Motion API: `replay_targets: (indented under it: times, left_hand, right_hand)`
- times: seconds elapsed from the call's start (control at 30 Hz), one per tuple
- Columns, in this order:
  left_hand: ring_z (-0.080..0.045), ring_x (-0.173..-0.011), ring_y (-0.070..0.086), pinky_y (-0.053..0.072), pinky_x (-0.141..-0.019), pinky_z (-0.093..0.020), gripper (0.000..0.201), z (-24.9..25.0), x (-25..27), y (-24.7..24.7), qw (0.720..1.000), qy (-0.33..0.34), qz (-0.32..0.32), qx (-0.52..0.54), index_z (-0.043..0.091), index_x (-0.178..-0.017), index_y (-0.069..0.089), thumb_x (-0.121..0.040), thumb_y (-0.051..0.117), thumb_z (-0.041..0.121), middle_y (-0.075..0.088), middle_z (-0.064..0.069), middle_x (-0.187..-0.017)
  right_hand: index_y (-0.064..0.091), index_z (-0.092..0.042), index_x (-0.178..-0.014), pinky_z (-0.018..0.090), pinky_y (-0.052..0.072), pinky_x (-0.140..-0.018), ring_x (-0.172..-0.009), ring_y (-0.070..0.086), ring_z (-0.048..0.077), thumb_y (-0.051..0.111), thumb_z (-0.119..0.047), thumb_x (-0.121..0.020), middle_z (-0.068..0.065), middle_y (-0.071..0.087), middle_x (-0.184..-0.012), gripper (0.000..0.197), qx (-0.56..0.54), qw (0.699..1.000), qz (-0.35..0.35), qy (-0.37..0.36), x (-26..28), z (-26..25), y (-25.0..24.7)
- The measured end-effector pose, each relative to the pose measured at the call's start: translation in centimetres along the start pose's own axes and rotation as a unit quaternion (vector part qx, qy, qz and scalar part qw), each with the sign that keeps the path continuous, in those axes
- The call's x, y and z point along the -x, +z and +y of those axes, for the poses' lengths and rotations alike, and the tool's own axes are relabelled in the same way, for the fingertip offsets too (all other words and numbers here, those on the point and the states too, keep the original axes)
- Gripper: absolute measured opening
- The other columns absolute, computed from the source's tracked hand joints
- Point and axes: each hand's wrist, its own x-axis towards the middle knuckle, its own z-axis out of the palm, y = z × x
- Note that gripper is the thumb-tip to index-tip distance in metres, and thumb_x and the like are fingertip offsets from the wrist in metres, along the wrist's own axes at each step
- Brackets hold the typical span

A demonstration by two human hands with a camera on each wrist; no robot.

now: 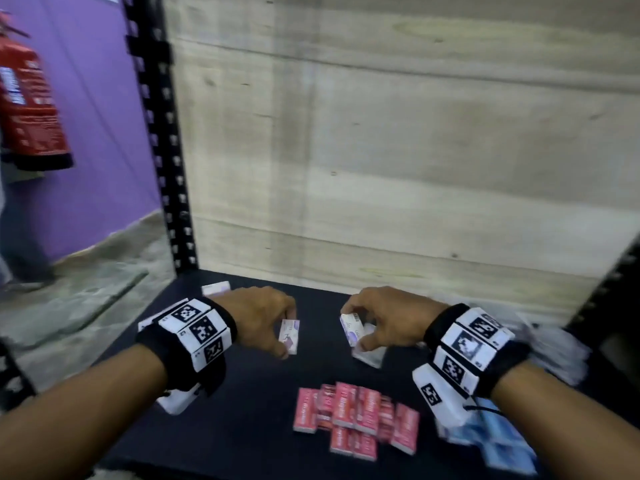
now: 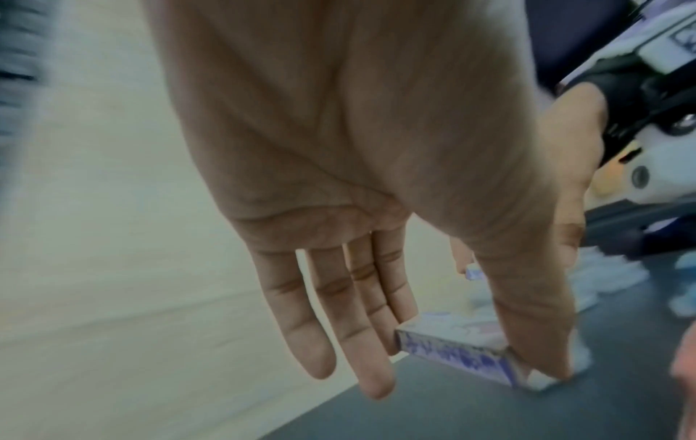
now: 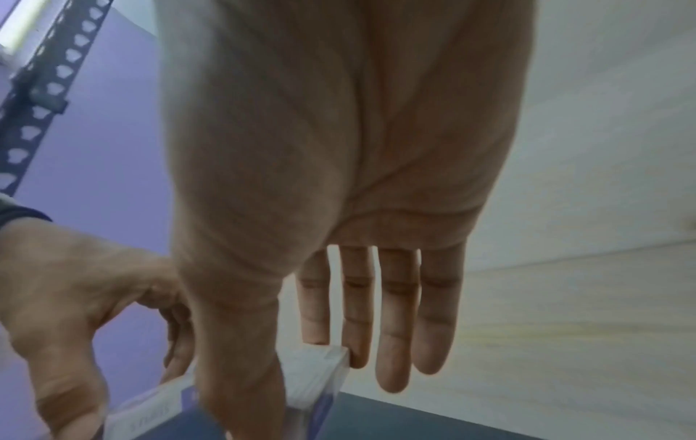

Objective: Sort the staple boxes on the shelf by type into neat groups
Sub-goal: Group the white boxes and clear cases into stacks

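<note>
Each hand holds a small white-and-purple staple box above the dark shelf [image 1: 263,386]. My left hand [image 1: 263,318] pinches one box [image 1: 289,336] between thumb and fingers; in the left wrist view that box [image 2: 452,348] sits between the thumb and index finger. My right hand [image 1: 377,320] pinches another white-and-purple box [image 1: 351,327], seen in the right wrist view as a white box [image 3: 320,372] at the fingertips. Beneath the right hand lies a further white box [image 1: 370,356]. Several red boxes [image 1: 356,419] lie grouped at the front centre.
Light blue boxes [image 1: 498,441] lie at the front right under my right wrist. Blurred white boxes [image 1: 561,344] are at the far right, and another white-purple box [image 1: 215,288] at the back left. A wooden back panel [image 1: 381,150] and a black perforated upright [image 1: 162,150] bound the shelf.
</note>
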Motion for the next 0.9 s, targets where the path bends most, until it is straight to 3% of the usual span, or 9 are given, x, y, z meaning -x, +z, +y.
replay_targets:
  times: [0.1, 0.13, 0.27, 0.4, 0.5, 0.57, 0.7, 0.9]
  left_hand:
    - [-0.005, -0.082, 0.055, 0.047, -0.07, -0.028, 0.047, 5.3, -1.7, -0.7, 0.998, 0.058, -0.001, -0.014, 0.037, -0.104, 0.053, -0.067, 0.074, 0.056, 0.054, 0.017, -0.093]
    - [-0.006, -0.081, 0.054, 0.047, -0.069, -0.028, 0.049, 9.6, -3.3, -0.6, 0.994, 0.103, -0.005, -0.025, 0.036, -0.106, 0.053, -0.067, 0.074, 0.057, 0.053, 0.018, -0.092]
    - [-0.014, -0.094, 0.055, 0.049, -0.081, -0.032, 0.052, 15.3, -5.0, 0.1, 0.986, 0.161, 0.017, -0.034, 0.033, -0.108, 0.053, -0.068, 0.074, 0.059, 0.057, 0.012, -0.107]
    - [-0.017, -0.094, 0.059, 0.051, -0.081, -0.036, 0.053, 23.8, -6.9, 1.2, 0.973, 0.227, 0.032, -0.029, 0.03, -0.105, 0.056, -0.068, 0.072, 0.064, 0.063, 0.008, -0.105]
    - [-0.019, -0.09, 0.059, 0.051, -0.077, -0.036, 0.053, 28.8, -8.1, 2.3, 0.967, 0.253, 0.034, -0.019, 0.026, -0.104, 0.057, -0.069, 0.072, 0.064, 0.063, 0.006, -0.102]
    - [-0.02, -0.087, 0.058, 0.049, -0.072, -0.035, 0.053, 31.7, -8.9, 2.9, 0.964, 0.263, 0.033, -0.019, 0.026, -0.103, 0.056, -0.069, 0.072, 0.063, 0.062, 0.006, -0.099]
    - [-0.022, -0.084, 0.06, 0.05, -0.07, -0.034, 0.055, 36.2, -10.5, 4.1, 0.962, 0.272, 0.038, -0.017, 0.023, -0.102, 0.058, -0.068, 0.073, 0.063, 0.064, 0.003, -0.094]
    - [-0.022, -0.077, 0.053, 0.039, -0.06, -0.03, 0.06, 40.7, -12.6, 6.3, 0.966, 0.254, 0.045, -0.014, 0.019, -0.104, 0.058, -0.067, 0.073, 0.064, 0.062, -0.001, -0.096]
  right_hand:
    - [0.056, -0.027, -0.131, 0.025, 0.046, -0.084, -0.097, 0.057, 0.01, 0.081, -0.03, -0.079, -0.008, 0.06, -0.116, 0.058, 0.012, 0.999, 0.002, 0.05, 4.2, 4.2, 0.1]
    - [0.055, -0.027, -0.133, 0.023, 0.043, -0.081, -0.095, 0.055, 0.01, 0.081, -0.031, -0.079, -0.01, 0.059, -0.113, 0.06, 0.005, 0.995, 0.006, 0.097, 8.0, 7.2, 0.3]
    - [0.054, -0.027, -0.134, 0.021, 0.038, -0.081, -0.095, 0.054, 0.009, 0.08, -0.031, -0.08, -0.008, 0.061, -0.114, 0.06, 0.014, 0.986, 0.009, 0.169, 12.8, 11.5, 0.4]
    - [0.059, -0.025, -0.126, 0.015, 0.042, -0.071, -0.09, 0.06, 0.006, 0.079, -0.025, -0.08, -0.006, 0.064, -0.117, 0.05, 0.005, 0.969, 0.027, 0.247, 20.2, 17.2, 1.4]
    - [0.051, -0.027, -0.136, 0.02, 0.043, -0.082, -0.104, 0.059, 0.012, 0.077, -0.026, -0.083, -0.003, 0.06, -0.125, 0.059, 0.01, 0.954, 0.027, 0.297, 23.8, 19.7, 2.4]
    - [0.049, -0.028, -0.137, 0.021, 0.043, -0.084, -0.105, 0.056, 0.011, 0.076, -0.026, -0.084, -0.004, 0.057, -0.126, 0.06, 0.003, 0.948, 0.033, 0.316, 25.3, 21.0, 3.2]
    - [0.048, -0.029, -0.138, 0.021, 0.042, -0.087, -0.112, 0.055, 0.014, 0.072, -0.022, -0.086, -0.002, 0.053, -0.131, 0.058, -0.007, 0.942, 0.035, 0.334, 26.7, 22.6, 5.2]
    - [0.045, -0.026, -0.142, 0.025, 0.039, -0.099, -0.125, 0.05, 0.02, 0.065, -0.018, -0.09, 0.002, 0.049, -0.137, 0.057, 0.001, 0.944, 0.029, 0.328, 27.2, 24.4, 7.3]
